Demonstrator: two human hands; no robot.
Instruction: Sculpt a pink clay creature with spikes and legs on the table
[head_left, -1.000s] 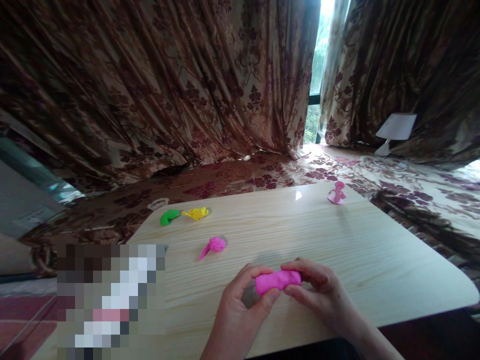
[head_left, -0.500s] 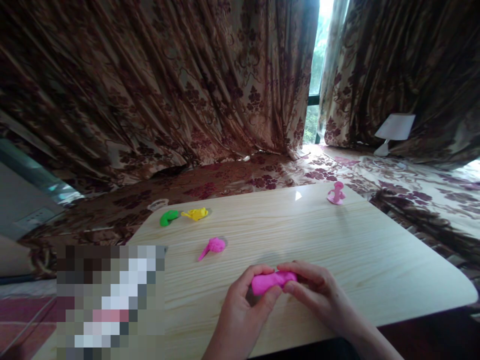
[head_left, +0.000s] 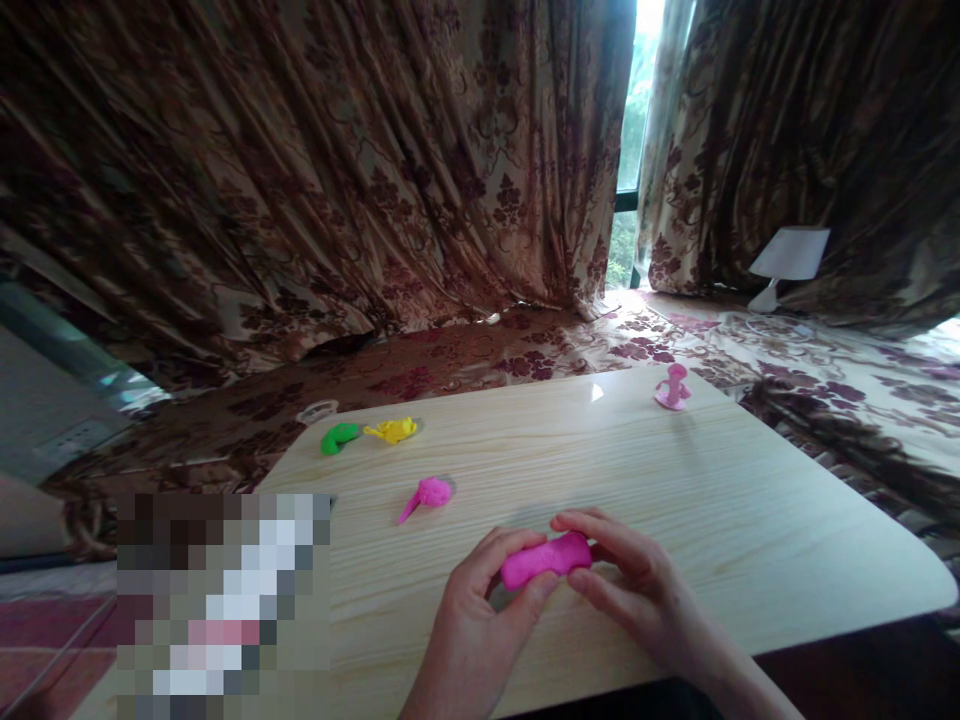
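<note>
A thick roll of bright pink modelling clay (head_left: 546, 561) is held just above the near part of the table. My left hand (head_left: 484, 600) is closed on its left end, with the thumb below and the fingers along the top. Around the right end curl the fingers and thumb of my right hand (head_left: 637, 570), in a looser hold. The clay's surface looks slightly dented, and its right end is a little flared. Farther off on the table lies a pink clay piece (head_left: 433, 492) with a lumpy head and a thin tail.
Toward the far left of the wooden table (head_left: 750, 540) are a curved green clay piece (head_left: 340, 437) and a yellow clay piece (head_left: 395, 431). A pale pink figure (head_left: 673, 388) stands near the far right corner. Beyond are patterned curtains and a white lamp (head_left: 791, 255). A blurred patch covers the lower left.
My right fingers have loosened and drawn slightly off the clay, so its right end shows more. My left hand keeps its hold.
</note>
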